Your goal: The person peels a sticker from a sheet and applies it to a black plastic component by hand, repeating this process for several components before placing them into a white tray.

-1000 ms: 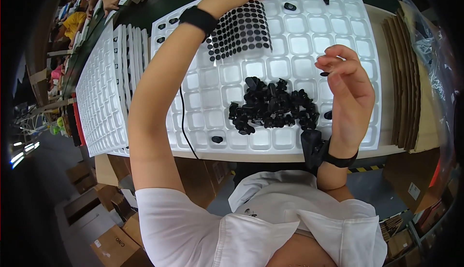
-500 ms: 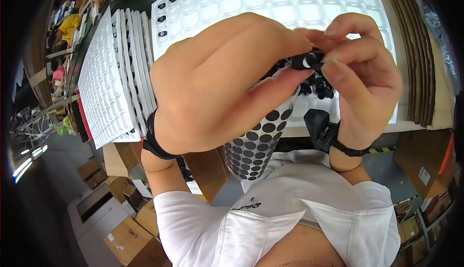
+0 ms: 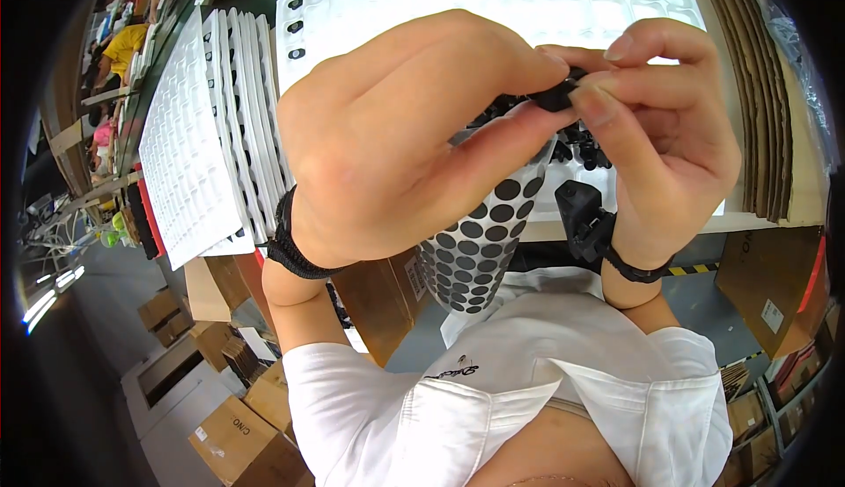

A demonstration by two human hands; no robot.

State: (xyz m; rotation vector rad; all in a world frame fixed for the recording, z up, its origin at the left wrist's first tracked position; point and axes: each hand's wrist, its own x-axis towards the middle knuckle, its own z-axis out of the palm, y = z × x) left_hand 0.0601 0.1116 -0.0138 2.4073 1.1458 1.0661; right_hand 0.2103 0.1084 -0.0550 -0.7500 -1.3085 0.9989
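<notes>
My left hand (image 3: 396, 139) pinches a small black part (image 3: 554, 96) between thumb and forefinger. Thumb and forefinger of my right hand (image 3: 673, 126) close on the same part from the other side, so my fingers cover much of it. Beneath the left hand hangs a curved pale sheet of round black stickers (image 3: 471, 262); its upper end is hidden, and I cannot tell what bears it. Several small black parts (image 3: 583, 148) lie heaped below the joined fingertips. Behind both hands spreads a white compartment tray (image 3: 422, 7), with black pieces in a few cells along its left side.
A stack of white trays (image 3: 189, 143) leans at the left. Flat cardboard sheets (image 3: 748, 99) stand at the right, beside clear plastic wrap. A cardboard box (image 3: 378, 298) sits below the table edge. People work at the far left, and boxes fill the floor there.
The small black part has turned and its pale spot no longer shows. Both hands have shifted slightly, with the pinching fingertips a little higher. The sticker sheet has swung a little to the right.
</notes>
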